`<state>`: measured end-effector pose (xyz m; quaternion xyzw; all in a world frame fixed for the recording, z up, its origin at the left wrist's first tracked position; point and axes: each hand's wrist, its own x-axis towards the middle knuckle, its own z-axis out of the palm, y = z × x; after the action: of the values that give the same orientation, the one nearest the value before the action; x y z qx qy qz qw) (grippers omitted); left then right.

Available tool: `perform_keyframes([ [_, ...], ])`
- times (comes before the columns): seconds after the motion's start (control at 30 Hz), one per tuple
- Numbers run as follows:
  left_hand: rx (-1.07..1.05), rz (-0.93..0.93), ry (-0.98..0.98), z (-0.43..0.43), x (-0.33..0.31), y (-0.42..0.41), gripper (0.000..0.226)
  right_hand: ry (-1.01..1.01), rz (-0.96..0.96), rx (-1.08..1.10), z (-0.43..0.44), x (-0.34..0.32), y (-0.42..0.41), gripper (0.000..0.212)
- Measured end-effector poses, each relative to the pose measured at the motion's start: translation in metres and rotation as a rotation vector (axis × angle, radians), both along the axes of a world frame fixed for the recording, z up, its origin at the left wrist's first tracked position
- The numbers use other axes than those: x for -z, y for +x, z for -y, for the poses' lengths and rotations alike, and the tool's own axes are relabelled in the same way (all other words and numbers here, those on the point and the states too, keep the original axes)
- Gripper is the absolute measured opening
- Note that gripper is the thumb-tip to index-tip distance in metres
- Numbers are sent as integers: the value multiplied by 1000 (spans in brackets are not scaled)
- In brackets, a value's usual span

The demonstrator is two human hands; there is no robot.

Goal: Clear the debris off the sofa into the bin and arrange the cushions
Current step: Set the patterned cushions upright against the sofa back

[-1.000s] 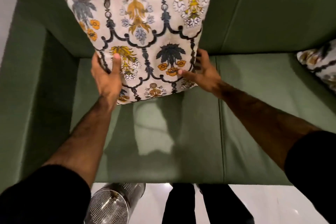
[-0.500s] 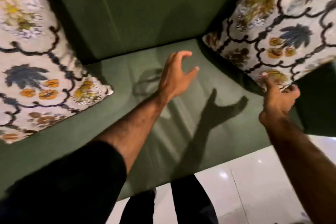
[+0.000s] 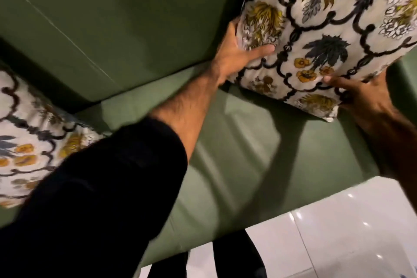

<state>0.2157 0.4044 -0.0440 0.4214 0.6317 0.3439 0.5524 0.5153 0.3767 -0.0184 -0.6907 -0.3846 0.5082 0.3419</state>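
White tiled floor [image 3: 338, 244] in the lower right corner of the view, glossy and pale. Split by a thin grey grout line [image 3: 301, 239] slanting downward and a little to the right, met near the bottom edge by a second, fainter joint running across. Dotted with small bright glints of reflected light [image 3: 350, 195], scattered well apart over the tiles. Marked at the very bottom right corner by a tiny blue speck [image 3: 414, 274], too small and blurred to identify.
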Motion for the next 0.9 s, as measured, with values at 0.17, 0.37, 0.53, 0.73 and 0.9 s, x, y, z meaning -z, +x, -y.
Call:
perform_keyframes([
  [0.17, -356, -76, 18, 85, 7, -39, 115, 46, -40, -309, -26, 2, -53, 117],
  [0.37, -545, -213, 31, 164, 14, -100, 84, 11, -106, -523, -24, 23, -145, 136],
  [0.53, -517, -279, 85, 162, 16, -106, 57, 39, -84, -514, -23, 28, -152, 138],
  [0.73, -455, -250, -27, 162, 19, -113, 93, 85, 70, -482, -5, 11, -155, 124],
  [0.9, -285, -312, -93, 186, -13, -125, 111, 221, 126, -302, 38, -37, -171, 97],
])
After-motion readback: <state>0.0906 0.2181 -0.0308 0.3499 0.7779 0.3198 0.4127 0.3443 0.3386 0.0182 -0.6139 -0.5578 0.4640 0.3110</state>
